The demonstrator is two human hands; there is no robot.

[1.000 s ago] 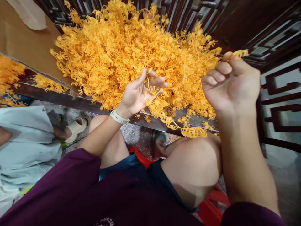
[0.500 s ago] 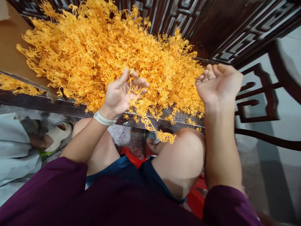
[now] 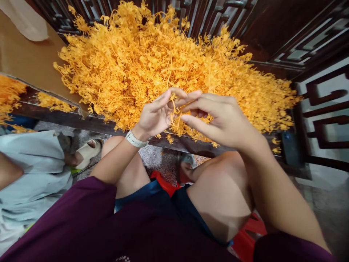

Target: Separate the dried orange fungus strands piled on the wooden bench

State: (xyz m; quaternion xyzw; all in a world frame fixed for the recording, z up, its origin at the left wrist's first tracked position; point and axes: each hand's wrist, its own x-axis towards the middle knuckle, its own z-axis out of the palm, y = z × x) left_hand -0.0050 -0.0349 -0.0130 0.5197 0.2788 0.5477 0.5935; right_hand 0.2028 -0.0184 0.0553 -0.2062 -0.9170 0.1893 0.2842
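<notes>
A thin, branching orange plastic sprig (image 3: 176,120) lies between my hands, just in front of a big heap of the same orange sprigs (image 3: 131,65). My left hand (image 3: 156,114), with a pale watch band at the wrist, has its fingers curled around the sprig. From the right, my right hand (image 3: 223,116) reaches in with its thumb and fingers apart around the sprig's other side. Whether the right fingertips touch the sprig or my left fingers I cannot tell. Part of the sprig is hidden behind the fingers.
The heap lies on a dark wooden bench (image 3: 100,123) with a latticed back. A cardboard piece (image 3: 32,62) stands at the left, with more orange sprigs beyond it. Another person's sandalled foot (image 3: 87,153) and pale clothing are at lower left. Red plastic (image 3: 166,183) shows beneath me.
My right hand has swung left from the bench's right side to meet my left hand, its palm turning over. The dangling orange strand no longer hangs over my knee. The view has shifted.
</notes>
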